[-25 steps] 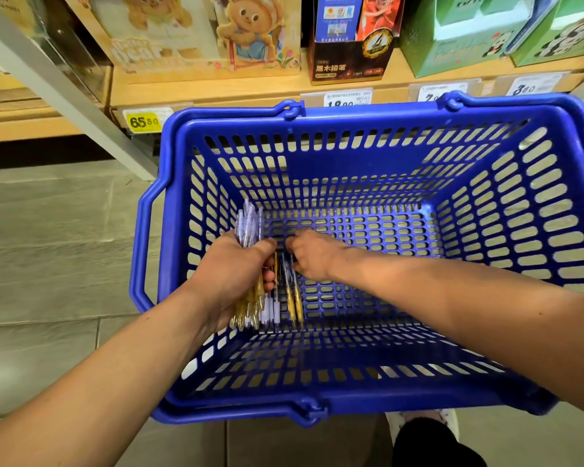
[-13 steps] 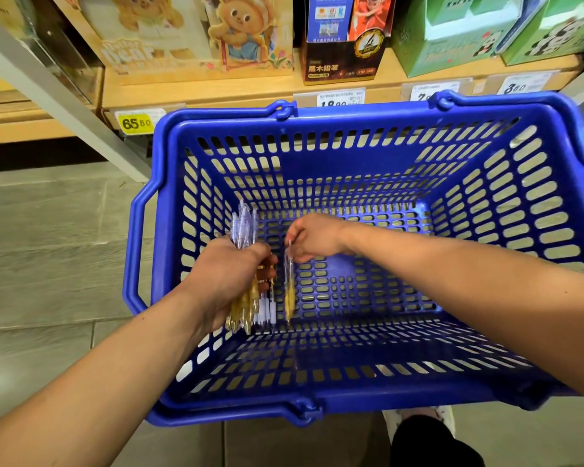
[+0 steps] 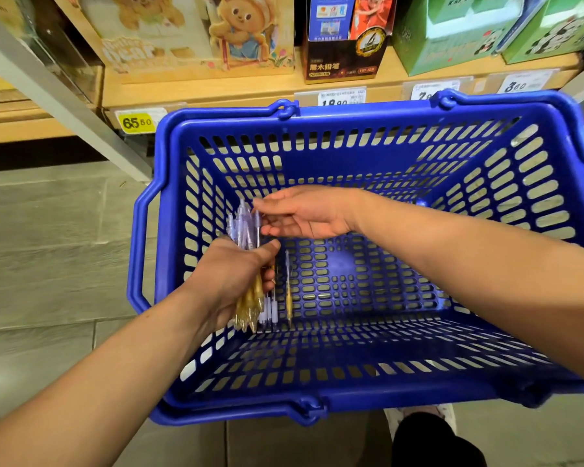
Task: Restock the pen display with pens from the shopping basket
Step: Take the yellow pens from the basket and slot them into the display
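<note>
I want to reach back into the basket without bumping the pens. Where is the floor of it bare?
The basket floor is bare from the loose pen rightward to the far and right walls. It is crowded by the left wall, where the left hand grips the pen bundle and the right hand touches it.

the basket (image 3: 368, 126) sits on the floor (image 3: 48, 251) before the shelf (image 3: 216, 85). inside, at its left, the left hand (image 3: 236, 274) holds a pen bundle (image 3: 250, 298); one loose pen (image 3: 288, 288) lies just right of it, the right hand (image 3: 311, 214) behind.
</note>
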`<state>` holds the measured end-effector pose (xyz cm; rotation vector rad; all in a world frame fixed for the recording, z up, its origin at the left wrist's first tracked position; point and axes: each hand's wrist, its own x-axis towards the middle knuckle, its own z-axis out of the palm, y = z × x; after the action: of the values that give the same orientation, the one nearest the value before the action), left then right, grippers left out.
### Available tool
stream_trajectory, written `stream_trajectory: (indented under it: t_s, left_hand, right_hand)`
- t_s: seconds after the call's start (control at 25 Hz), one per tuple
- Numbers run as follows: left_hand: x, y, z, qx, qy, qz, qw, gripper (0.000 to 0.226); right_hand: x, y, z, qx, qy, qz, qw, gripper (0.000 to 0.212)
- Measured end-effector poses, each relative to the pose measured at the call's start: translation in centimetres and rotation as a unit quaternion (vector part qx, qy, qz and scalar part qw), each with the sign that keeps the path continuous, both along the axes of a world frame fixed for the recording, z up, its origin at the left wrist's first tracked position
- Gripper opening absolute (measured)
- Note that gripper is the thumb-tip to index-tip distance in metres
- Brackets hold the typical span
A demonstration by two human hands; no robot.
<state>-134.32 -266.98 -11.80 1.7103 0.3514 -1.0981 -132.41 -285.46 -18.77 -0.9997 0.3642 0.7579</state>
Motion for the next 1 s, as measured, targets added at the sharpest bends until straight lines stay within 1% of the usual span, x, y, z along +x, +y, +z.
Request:
stream_trajectory:
  t_s: [0.04,0.08,0.12,0.16,0.2,0.24,0.28,0.36,0.4,0.44,0.48,0.52,0.6,0.64,0.72,0.76,0.8,0.84,0.88,0.92,1.0]
  left_hand:
    - [0.0,0.1,0.1,0.001,0.000,-0.001,1.000,0.021]
    - [0.1,0.1,0.1,0.002,-0.001,-0.003,1.000,0.023]
    - [0.1,0.1,0.2,0.002,-0.002,-0.006,1.000,0.024]
    - [0.2,0.1,0.2,0.002,-0.006,-0.008,1.000,0.024]
    - [0.3,0.0,0.2,0.004,-0.012,-0.010,1.000,0.024]
    - [0.3,0.0,0.2,0.004,-0.018,-0.010,1.000,0.024]
    - [0.4,0.0,0.1,0.005,-0.021,-0.011,1.000,0.024]
    - [0.5,-0.1,0.1,0.006,-0.026,-0.013,1.000,0.025]
    - [0.5,-0.1,0.0,0.008,-0.026,-0.011,1.000,0.025]
    - [0.6,-0.2,0.0,0.008,-0.027,-0.007,1.000,0.024]
    - [0.6,-0.2,0.0,0.006,-0.027,-0.001,1.000,0.023]
    - [0.6,-0.3,0.0,0.004,-0.027,0.007,1.000,0.023]
    - [0.7,-0.4,-0.1,0.004,-0.029,0.011,1.000,0.022]
    - [0.7,-0.5,-0.1,0.006,-0.030,0.009,0.999,0.023]
    - [0.8,-0.4,-0.1,0.005,-0.029,0.006,1.000,0.024]
    - [0.9,-0.4,-0.2,0.003,-0.024,0.005,1.000,0.023]
    - [0.9,-0.5,-0.2,-0.001,-0.016,0.005,1.000,0.022]
    - [0.9,-0.6,-0.1,-0.008,-0.007,0.006,1.000,0.019]
    - [0.9,-0.9,0.0,-0.016,0.001,0.006,1.000,0.017]
    - [0.9,-1.2,0.1,-0.023,0.006,0.005,1.000,0.016]
    - [1.0,-2.1,0.4,-0.039,0.015,0.003,0.999,0.016]
  right_hand:
    - [-0.1,0.0,-0.1,0.010,0.011,-0.021,1.000,0.024]
    - [-0.2,0.0,-0.3,-0.007,0.022,-0.034,0.999,0.028]
    - [-0.3,0.0,-0.9,-0.069,0.022,-0.029,0.997,0.031]
    - [-0.6,0.1,-1.6,-0.182,0.005,0.013,0.983,0.031]
    - [-1.1,0.3,-2.5,-0.320,-0.019,0.087,0.943,0.030]
    - [-1.6,0.7,-3.5,-0.435,-0.041,0.171,0.883,0.030]
    - [-2.2,1.1,-4.6,-0.517,-0.046,0.232,0.823,0.032]
    - [-3.3,2.5,-6.1,-0.584,-0.034,0.305,0.751,0.042]
    - [-3.7,3.2,-6.6,-0.609,-0.049,0.353,0.708,0.046]
    - [-4.2,3.8,-7.0,-0.628,-0.081,0.374,0.678,0.044]
    - [-4.5,4.2,-7.5,-0.639,-0.107,0.371,0.665,0.037]
    - [-4.9,4.5,-7.8,-0.634,-0.127,0.340,0.683,0.029]
    - [-5.8,4.8,-8.2,-0.611,-0.127,0.231,0.746,0.022]
    - [-6.1,5.0,-8.2,-0.606,-0.125,0.191,0.762,0.022]
    - [-6.0,4.8,-8.0,-0.602,-0.122,0.159,0.773,0.024]
    - [-5.8,4.5,-7.9,-0.592,-0.107,0.145,0.786,0.024]
    - [-5.5,3.9,-7.6,-0.567,-0.083,0.121,0.811,0.022]
    - [-5.2,3.1,-7.3,-0.519,-0.054,0.079,0.849,0.021]
    - [-4.9,2.3,-6.9,-0.452,-0.024,0.035,0.891,0.021]
    - [-4.9,1.5,-6.5,-0.385,-0.004,-0.001,0.923,0.022]
    - [-4.9,0.5,-5.5,-0.306,0.001,-0.045,0.951,0.027]
